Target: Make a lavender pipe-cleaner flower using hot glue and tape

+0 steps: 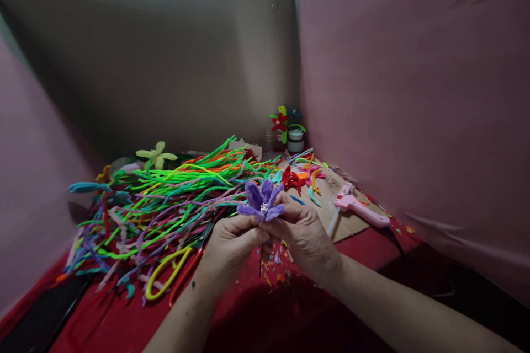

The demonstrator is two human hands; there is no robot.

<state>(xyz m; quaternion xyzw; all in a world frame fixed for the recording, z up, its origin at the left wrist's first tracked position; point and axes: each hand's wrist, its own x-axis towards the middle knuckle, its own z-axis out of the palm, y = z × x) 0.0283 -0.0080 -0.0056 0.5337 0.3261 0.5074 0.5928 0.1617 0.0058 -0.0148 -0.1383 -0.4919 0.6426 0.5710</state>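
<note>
Above the red cloth-covered surface (290,309), the fuzzy purple petalled flower (254,194) is pinched low by the left hand (232,248) and right hand (308,234), fingers closed on its base, probably so the petals stay uncrushed and the pale centre faces up.

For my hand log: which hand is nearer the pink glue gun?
Right. The right hand is just left of the pink glue gun; the left hand is farther left, at the purple flower.
</note>
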